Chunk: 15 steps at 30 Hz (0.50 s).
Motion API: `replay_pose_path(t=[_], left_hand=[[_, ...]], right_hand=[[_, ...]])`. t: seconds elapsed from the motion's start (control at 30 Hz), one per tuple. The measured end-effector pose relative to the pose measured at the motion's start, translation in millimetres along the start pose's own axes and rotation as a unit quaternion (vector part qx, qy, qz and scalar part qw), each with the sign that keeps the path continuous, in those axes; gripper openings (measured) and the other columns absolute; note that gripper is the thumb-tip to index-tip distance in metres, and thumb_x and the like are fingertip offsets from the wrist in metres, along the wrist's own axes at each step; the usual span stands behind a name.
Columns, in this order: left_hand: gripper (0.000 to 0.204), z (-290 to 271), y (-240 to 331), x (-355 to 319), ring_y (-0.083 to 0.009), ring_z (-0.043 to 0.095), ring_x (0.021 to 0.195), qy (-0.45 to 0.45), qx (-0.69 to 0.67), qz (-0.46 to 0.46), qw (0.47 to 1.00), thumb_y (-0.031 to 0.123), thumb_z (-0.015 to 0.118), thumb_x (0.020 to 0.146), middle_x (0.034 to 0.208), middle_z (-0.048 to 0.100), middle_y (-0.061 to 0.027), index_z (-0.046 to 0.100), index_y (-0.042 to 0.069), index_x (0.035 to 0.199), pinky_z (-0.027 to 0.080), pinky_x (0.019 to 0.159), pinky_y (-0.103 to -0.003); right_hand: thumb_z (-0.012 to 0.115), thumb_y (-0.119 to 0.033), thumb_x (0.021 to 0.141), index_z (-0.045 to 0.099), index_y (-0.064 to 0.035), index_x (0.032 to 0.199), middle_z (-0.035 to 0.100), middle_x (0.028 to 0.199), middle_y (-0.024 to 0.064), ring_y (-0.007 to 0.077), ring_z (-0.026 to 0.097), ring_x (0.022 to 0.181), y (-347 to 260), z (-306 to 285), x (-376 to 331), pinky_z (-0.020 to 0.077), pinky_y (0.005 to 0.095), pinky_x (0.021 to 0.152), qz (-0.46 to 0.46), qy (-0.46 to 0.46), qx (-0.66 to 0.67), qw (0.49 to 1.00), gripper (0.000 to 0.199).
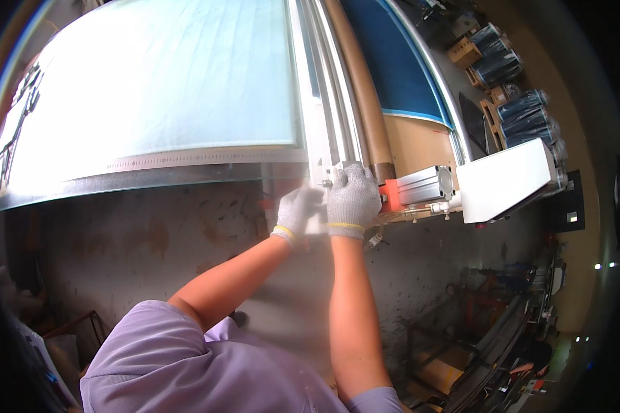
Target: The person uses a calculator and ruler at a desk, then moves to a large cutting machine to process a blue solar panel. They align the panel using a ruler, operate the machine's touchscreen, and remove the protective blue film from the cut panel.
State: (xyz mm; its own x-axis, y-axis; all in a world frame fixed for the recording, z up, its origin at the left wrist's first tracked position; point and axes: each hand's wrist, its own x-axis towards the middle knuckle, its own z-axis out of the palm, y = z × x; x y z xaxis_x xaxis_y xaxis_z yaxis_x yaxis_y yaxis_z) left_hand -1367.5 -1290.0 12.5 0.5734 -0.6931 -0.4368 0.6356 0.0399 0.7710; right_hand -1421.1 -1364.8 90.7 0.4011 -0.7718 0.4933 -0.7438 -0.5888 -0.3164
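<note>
Both my hands wear light grey knit gloves with yellow cuff bands and meet at the near end of long metal rails [340, 103] on a work table. My right hand [353, 199] curls over the rail end, its fingers closed around a part that the glove mostly hides. Just left of it, my left hand [300, 210] is held close, its fingers bent toward a small metal knob [326, 184]; blur hides whether they grip anything. A pale translucent sheet [207, 82] lies left of the rails, with a ruler strip [207, 157] along its near edge.
A brown roller [365, 89] runs beside the rails, then blue fabric [406, 62] over a wooden board [417, 144]. Right of my hands are a silver motor-like block [424, 186] and a white housing [506, 180]. Wrapped rolls [527, 120] stand farther right. Metal bars [489, 344] lie lower right.
</note>
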Motion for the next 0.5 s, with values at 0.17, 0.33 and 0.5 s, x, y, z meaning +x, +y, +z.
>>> replay_pose_path(t=[0.17,0.33,0.5], left_hand=[[0.038,21,15,7,-0.0118,0.055,0.077,0.026,0.045,0.096,0.994,0.031,0.051,0.105,0.083,0.066,-0.0048,0.068,-0.002,0.1,0.047,0.075,-0.028],[0.044,48,12,29,-0.0306,0.064,0.078,0.134,0.092,0.134,0.978,0.038,0.053,0.099,0.082,0.067,-0.0154,0.069,-0.002,0.089,0.05,0.078,-0.042],[0.048,59,7,58,-0.0378,0.061,0.077,0.211,0.26,0.218,0.917,0.04,0.057,0.096,0.082,0.063,-0.0176,0.063,0.002,0.067,0.048,0.074,-0.046]], right_hand=[[0.068,-0.023,0.085,0.065,-0.0078,0.085,0.066,0.091,0.0119,0.0351,0.064,0.087,-3,-2,2,0.0517,0.0472,0.075,-0.012,-0.008,0.006,1.0,0.015],[0.065,-0.017,0.089,0.064,-0.0101,0.1,0.065,0.099,0.01,0.0327,0.064,0.094,-1,-2,2,0.0527,0.0444,0.078,-0.016,-0.041,-0.04,0.998,0.013],[0.063,-0.018,0.089,0.063,-0.0105,0.099,0.065,0.098,0.0096,0.0324,0.064,0.092,-3,-2,2,0.0534,0.0446,0.076,-0.007,-0.058,-0.053,0.997,0.012]])
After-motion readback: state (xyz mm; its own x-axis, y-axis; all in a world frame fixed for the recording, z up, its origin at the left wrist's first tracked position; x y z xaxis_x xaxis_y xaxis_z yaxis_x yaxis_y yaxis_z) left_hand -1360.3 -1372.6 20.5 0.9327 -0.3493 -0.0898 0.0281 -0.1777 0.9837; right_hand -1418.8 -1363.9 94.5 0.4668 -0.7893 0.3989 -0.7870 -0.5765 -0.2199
